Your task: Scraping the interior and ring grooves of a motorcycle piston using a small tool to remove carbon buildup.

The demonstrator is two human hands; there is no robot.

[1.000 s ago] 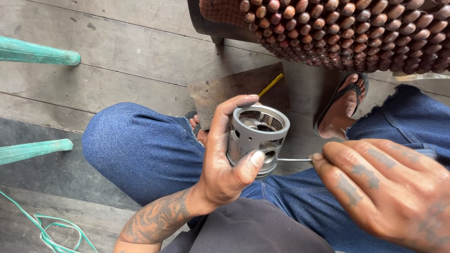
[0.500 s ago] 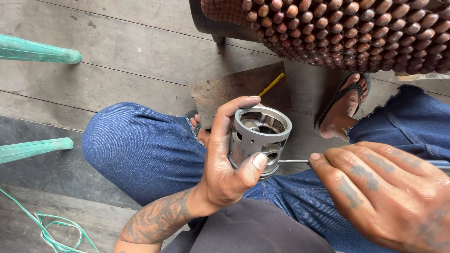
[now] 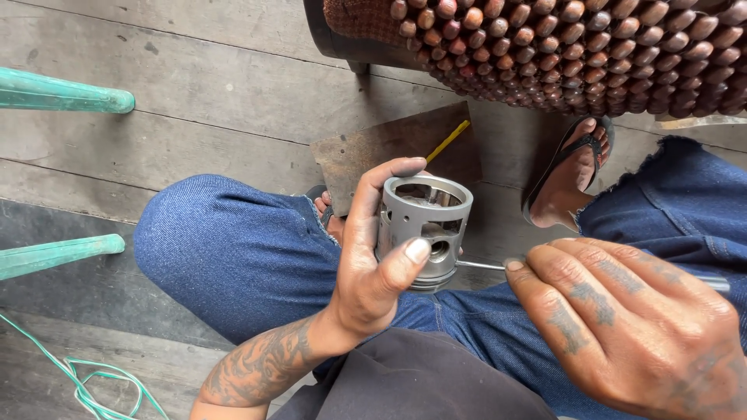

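Left hand [image 3: 373, 268] clasps the metal piston [image 3: 424, 229]; right hand [image 3: 630, 327] pinches a thin tool [image 3: 478, 265] at its side hole, work unfinished.

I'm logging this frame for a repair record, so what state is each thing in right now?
Left hand: gripping the piston, thumb on its side.
Piston: held upright, open hollow end up.
Right hand: closed on a thin metal tool.
Thin metal tool: level, tip at the piston's side hole.
Yellow stick: lying on the dark board.
Dark board: flat on the plank floor.
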